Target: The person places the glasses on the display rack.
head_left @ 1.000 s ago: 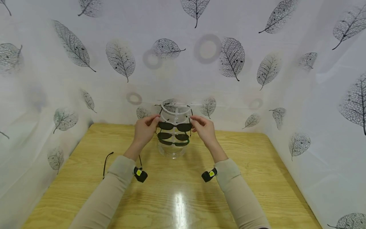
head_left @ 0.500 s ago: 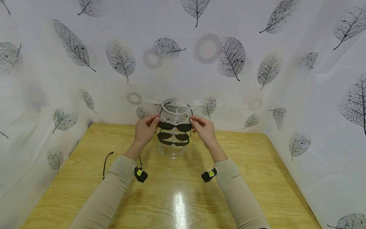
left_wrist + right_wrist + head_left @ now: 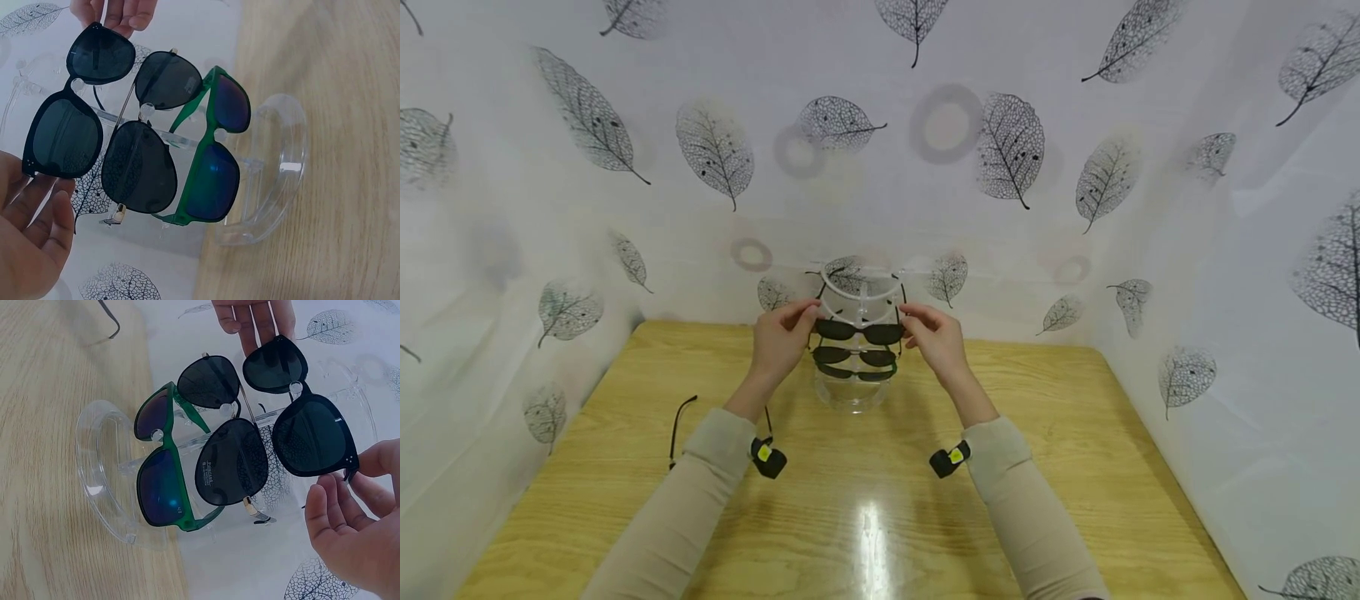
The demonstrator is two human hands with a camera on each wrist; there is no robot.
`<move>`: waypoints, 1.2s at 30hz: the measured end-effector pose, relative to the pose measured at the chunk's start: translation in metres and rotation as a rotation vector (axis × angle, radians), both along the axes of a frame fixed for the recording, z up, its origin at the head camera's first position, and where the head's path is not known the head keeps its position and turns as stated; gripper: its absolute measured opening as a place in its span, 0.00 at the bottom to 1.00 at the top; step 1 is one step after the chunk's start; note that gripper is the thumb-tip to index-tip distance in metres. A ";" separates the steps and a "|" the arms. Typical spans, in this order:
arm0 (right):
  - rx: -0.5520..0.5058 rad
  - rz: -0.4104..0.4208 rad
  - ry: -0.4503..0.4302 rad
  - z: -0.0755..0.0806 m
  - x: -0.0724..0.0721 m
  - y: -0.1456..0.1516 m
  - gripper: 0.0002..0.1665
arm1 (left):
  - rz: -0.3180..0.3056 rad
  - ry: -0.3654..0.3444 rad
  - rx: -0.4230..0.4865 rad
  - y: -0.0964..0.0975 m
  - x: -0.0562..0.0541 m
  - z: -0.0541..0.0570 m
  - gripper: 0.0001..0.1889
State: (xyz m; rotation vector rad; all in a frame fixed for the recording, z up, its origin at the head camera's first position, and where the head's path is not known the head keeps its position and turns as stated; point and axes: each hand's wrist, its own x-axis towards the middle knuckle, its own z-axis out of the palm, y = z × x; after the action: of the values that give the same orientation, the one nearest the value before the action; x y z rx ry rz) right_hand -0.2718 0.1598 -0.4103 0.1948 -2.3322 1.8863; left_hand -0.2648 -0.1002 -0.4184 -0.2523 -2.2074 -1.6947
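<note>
A clear display stand (image 3: 292, 165) rises near the back of the table, bearing three pairs of sunglasses one above another. Topmost are black-framed sunglasses (image 3: 881, 334), with a hand at each end. My left hand (image 3: 777, 337) pinches their left corner by the hinge, thumb and fingers around the temple. At the opposite hinge, my right hand (image 3: 936, 337) pinches the other temple, as the right wrist view shows closely. Below sit thin metal-framed sunglasses (image 3: 231, 464) with dark lenses. Lowest are green-framed sunglasses (image 3: 164, 487) with bluish lenses. Clear nose pegs show at the bridges.
Another pair of glasses (image 3: 675, 432) lies on the wooden table (image 3: 1060, 467) at the left, mostly hidden by my left forearm; its dark temples stick out. Leaf-printed white sheeting (image 3: 880, 200) encloses the back and both sides, close behind the stand.
</note>
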 end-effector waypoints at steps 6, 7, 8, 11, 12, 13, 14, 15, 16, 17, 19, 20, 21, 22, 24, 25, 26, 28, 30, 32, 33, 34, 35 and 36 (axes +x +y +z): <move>0.000 0.006 0.004 0.002 0.001 -0.001 0.17 | 0.009 -0.004 0.023 0.000 0.001 -0.001 0.14; -0.001 0.008 0.002 0.002 0.001 -0.001 0.17 | 0.012 -0.003 0.023 0.000 0.001 -0.001 0.14; -0.004 0.009 0.001 0.002 0.001 0.000 0.17 | 0.014 -0.002 0.027 0.000 0.001 -0.001 0.13; -0.010 0.011 -0.003 0.002 0.001 0.000 0.17 | 0.016 0.006 0.038 0.001 0.002 0.000 0.13; -0.011 0.014 -0.004 0.001 0.002 0.000 0.18 | 0.016 0.007 0.041 0.001 0.002 0.000 0.13; -0.011 0.014 -0.004 0.001 0.002 0.000 0.18 | 0.015 0.008 0.045 0.001 0.003 0.000 0.13; -0.012 0.013 -0.004 0.001 0.002 0.000 0.18 | 0.014 0.010 0.047 0.001 0.003 0.000 0.13; -0.012 0.014 -0.004 0.001 0.002 0.000 0.18 | 0.014 0.013 0.047 0.001 0.003 0.000 0.13; -0.009 0.013 -0.005 0.001 0.002 0.000 0.18 | 0.014 0.015 0.047 0.001 0.003 0.000 0.13; -0.008 0.013 -0.005 0.001 0.003 0.000 0.18 | 0.014 0.017 0.043 0.000 0.003 -0.001 0.13; -0.004 0.011 -0.005 0.001 0.003 0.000 0.18 | 0.015 0.019 0.033 0.000 0.003 -0.001 0.14; -0.001 0.010 -0.005 0.001 0.003 0.000 0.18 | 0.017 0.017 0.029 0.000 0.004 -0.001 0.14; 0.003 0.009 -0.005 0.001 0.003 0.000 0.19 | 0.019 0.014 0.026 0.000 0.004 -0.001 0.14; 0.006 0.009 -0.004 0.001 0.003 0.000 0.19 | 0.021 0.010 0.023 0.000 0.004 -0.001 0.14; 0.012 0.009 -0.004 0.001 0.003 0.000 0.19 | 0.027 0.004 0.016 0.000 0.004 -0.001 0.14; 0.015 0.009 -0.003 0.001 0.003 0.000 0.18 | 0.029 0.002 0.012 0.000 0.004 -0.001 0.14; 0.016 0.009 -0.003 0.001 0.003 0.000 0.18 | 0.032 0.003 0.006 0.000 0.004 0.000 0.14; 0.017 0.011 -0.003 0.001 0.003 0.000 0.18 | 0.034 0.006 -0.003 -0.001 0.004 0.000 0.14; 0.017 0.013 -0.003 0.001 0.002 -0.001 0.17 | 0.037 0.007 -0.006 -0.001 0.004 0.000 0.14; 0.021 0.014 -0.002 0.000 0.002 -0.001 0.17 | 0.037 0.006 -0.006 -0.001 0.004 0.000 0.14; 0.024 0.014 -0.001 0.000 0.001 -0.001 0.17 | 0.036 0.003 -0.003 -0.002 0.004 0.000 0.14; 0.027 0.015 0.001 0.001 0.001 -0.001 0.17 | 0.036 0.001 0.000 -0.002 0.004 0.000 0.14; 0.029 0.014 0.004 0.001 0.001 -0.001 0.17 | 0.034 -0.001 0.001 -0.002 0.005 0.000 0.14; 0.031 0.012 0.006 0.001 0.001 -0.001 0.17 | 0.034 -0.004 -0.002 -0.002 0.005 0.000 0.14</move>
State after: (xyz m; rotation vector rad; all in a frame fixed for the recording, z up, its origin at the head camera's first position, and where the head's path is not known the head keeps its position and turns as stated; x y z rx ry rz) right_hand -0.2710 0.1587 -0.4091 0.2180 -2.3628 1.8540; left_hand -0.2599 -0.1025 -0.4183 -0.2112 -2.2032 -1.6771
